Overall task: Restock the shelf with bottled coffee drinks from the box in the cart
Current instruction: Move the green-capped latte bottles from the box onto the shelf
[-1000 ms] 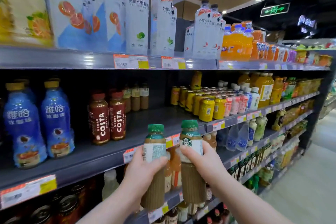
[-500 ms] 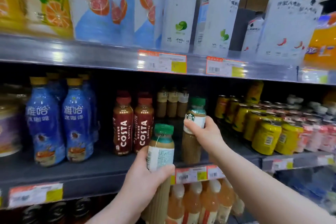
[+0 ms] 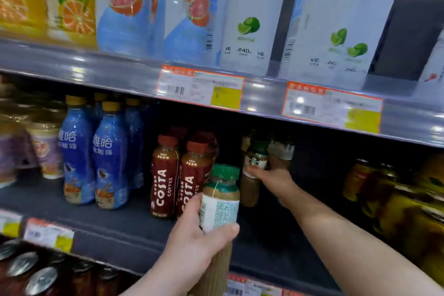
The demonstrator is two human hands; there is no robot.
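At lower centre the left hand (image 3: 192, 245) grips a green-capped plastic bottle of tan coffee (image 3: 221, 202); the print on its white label is too small to read. Right of centre, the right hand (image 3: 272, 180) clasps a matching bottle bearing the Starbucks siren (image 3: 254, 162) (upright, far back over the dark grey shelf (image 3: 115, 226)), near round-shouldered maroon "COSTA COFFEE" bottles (image 3: 164, 175).

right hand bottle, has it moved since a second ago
Yes: the right hand pushed its bottle past the shelf edge, deep inward, right of the Costa bottles.
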